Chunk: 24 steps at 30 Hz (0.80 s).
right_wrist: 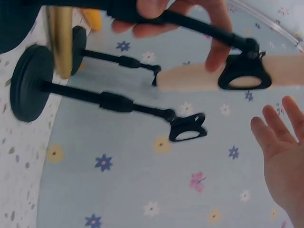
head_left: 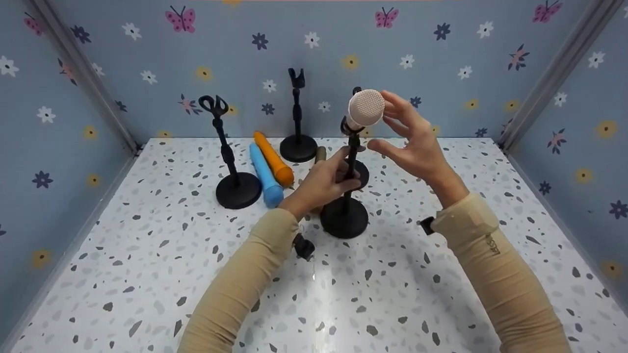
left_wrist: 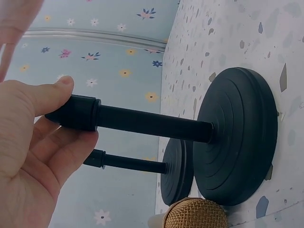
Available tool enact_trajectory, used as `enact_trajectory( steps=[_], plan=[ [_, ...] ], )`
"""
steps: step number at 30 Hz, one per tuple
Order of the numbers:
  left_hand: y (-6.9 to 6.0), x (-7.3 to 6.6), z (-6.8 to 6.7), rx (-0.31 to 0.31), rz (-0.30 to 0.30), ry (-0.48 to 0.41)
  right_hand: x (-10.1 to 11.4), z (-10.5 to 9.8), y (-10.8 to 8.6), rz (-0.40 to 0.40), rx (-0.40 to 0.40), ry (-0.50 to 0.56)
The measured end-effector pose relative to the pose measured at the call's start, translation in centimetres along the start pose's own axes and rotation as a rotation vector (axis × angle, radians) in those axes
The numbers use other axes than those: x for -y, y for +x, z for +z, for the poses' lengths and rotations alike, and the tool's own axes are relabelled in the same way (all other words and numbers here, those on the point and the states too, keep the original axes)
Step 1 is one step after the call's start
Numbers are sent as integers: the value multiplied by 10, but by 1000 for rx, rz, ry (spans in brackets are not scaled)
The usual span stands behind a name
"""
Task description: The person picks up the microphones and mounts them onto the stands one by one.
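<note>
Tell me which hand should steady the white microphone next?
Probably the right hand: it's open beside the white microphone, while the left hand is busy holding its stand.

From where I stand it's a small, booth-like enclosure (head_left: 24,147): blue panels (head_left: 221,46) printed with flowers (head_left: 351,62) and butterflies (head_left: 181,20) rise on three sides, grey metal strips (head_left: 87,73) line the corners, and a white, terrazzo-patterned bench (head_left: 147,255) spreads between them. What building holds it, I can't tell.
</note>
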<state>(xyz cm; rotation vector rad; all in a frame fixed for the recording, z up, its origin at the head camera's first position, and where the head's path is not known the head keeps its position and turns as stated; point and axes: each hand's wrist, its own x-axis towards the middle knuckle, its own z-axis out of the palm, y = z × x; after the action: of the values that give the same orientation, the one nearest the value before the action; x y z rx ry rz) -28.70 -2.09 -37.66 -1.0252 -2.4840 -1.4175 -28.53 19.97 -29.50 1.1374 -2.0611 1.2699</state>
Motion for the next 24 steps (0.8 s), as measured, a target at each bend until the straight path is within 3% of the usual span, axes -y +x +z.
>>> enact_trajectory(
  steps=[6,13,18,24],
  plan=[
    [0,2,2,0,31,-12,-28,-6,-32,123,147,36],
    [-1,1,1,12,25,-50,-56,1,-63,330,499,-175],
    [0,1,1,11,42,-58,-62,17,-72,443,747,-235],
    [0,2,2,6,46,-58,-64,35,-75,509,898,-273]
  ],
)
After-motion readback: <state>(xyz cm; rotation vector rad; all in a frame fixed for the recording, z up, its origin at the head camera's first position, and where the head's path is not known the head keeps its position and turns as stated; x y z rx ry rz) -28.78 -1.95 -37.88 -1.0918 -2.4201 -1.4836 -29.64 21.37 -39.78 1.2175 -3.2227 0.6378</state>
